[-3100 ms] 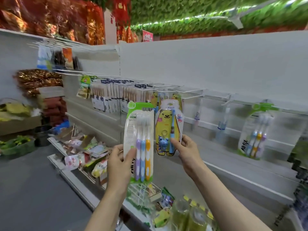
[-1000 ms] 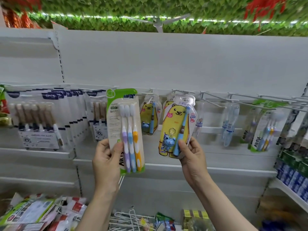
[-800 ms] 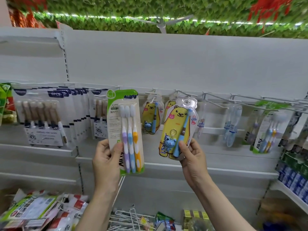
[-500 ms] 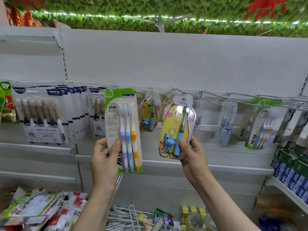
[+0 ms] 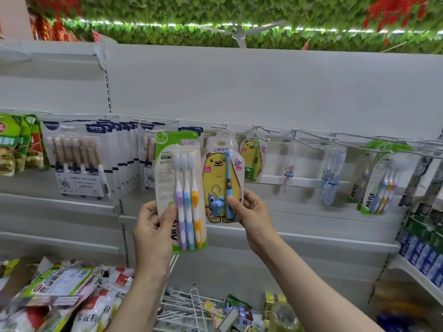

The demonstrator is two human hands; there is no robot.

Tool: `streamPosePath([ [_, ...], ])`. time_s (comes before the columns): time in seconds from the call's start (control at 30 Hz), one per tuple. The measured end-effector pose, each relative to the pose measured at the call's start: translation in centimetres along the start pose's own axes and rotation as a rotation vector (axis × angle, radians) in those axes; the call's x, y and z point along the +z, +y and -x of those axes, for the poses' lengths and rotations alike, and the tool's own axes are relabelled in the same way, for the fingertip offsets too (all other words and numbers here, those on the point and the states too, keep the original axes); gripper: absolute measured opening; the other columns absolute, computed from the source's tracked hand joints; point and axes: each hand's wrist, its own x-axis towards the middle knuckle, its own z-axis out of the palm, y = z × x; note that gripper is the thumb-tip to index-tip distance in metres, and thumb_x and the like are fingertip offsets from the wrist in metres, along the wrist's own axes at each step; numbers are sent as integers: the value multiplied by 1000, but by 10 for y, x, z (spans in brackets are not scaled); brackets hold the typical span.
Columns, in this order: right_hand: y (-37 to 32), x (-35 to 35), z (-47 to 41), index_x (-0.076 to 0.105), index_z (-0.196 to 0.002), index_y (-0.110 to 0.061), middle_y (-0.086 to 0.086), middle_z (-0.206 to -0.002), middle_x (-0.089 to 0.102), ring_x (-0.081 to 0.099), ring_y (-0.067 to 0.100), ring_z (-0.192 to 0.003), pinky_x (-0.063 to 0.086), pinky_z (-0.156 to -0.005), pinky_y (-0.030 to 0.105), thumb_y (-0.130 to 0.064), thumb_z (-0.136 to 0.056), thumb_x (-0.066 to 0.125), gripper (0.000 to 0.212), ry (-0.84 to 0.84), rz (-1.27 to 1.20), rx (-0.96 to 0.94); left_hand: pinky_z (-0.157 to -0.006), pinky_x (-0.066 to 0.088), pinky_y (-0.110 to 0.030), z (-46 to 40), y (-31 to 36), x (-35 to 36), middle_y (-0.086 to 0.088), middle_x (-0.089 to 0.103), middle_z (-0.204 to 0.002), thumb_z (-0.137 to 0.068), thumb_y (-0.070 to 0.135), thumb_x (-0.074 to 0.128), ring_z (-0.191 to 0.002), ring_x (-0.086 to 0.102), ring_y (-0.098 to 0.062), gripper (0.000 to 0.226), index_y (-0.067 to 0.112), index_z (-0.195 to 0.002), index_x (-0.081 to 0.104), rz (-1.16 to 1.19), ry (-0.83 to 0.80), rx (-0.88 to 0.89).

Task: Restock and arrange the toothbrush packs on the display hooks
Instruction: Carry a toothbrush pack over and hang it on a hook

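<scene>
White slat-wall bay with wire display hooks (image 5: pixel 309 137) under a leaf-trimmed ceiling. Bear toothbrush pack (image 5: pixel 221 180), long axis upright, pinched low by the right hand (image 5: pixel 249 209), its top directly below the hook (image 5: pixel 221 127); a matching pack (image 5: pixel 253 159) hangs just right. Three-brush pack (image 5: pixel 178 188), upright, gripped low by the left hand (image 5: pixel 153 226), beside the bear pack; likely hung next.
</scene>
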Motion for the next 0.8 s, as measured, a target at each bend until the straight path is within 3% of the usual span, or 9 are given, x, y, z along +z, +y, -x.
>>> streamPosePath([
  [0.3, 4, 15, -25, 66, -115, -11, 10, -108, 76, 73, 28, -99, 59, -84, 42, -8, -92, 67, 23, 23, -56, 35, -62, 54, -14, -3, 1, -9, 12, 76, -80, -93, 3, 59, -75, 71, 0, 17, 19, -94, 57, -38, -3, 18],
  [0.47, 15, 16, -28, 66, -114, -10, 11, -108, 76, 73, 30, -101, 59, -87, 46, -9, -92, 67, 22, 27, -54, 37, -64, 58, -20, -12, -2, -12, 8, 77, -84, -93, 7, 61, -79, 72, -6, 14, 21, -95, 58, -42, -2, 3],
  [0.63, 22, 18, -42, 66, -112, -10, 12, -107, 76, 73, 31, -98, 59, -84, 48, -9, -92, 68, 20, 38, -65, 36, -75, 57, -35, -21, -6, -12, 3, 77, -90, -93, 11, 61, -86, 73, -14, 11, 21, -97, 60, -32, -5, -30],
  [0.8, 32, 17, -79, 66, -108, -16, 12, -112, 75, 73, 30, -100, 58, -86, 49, -10, -93, 68, 17, 86, -54, 100, -71, 58, -33, -25, -11, -7, 2, 77, -91, -93, 10, 61, -86, 73, -15, 11, 20, -98, 60, -21, -16, -58],
])
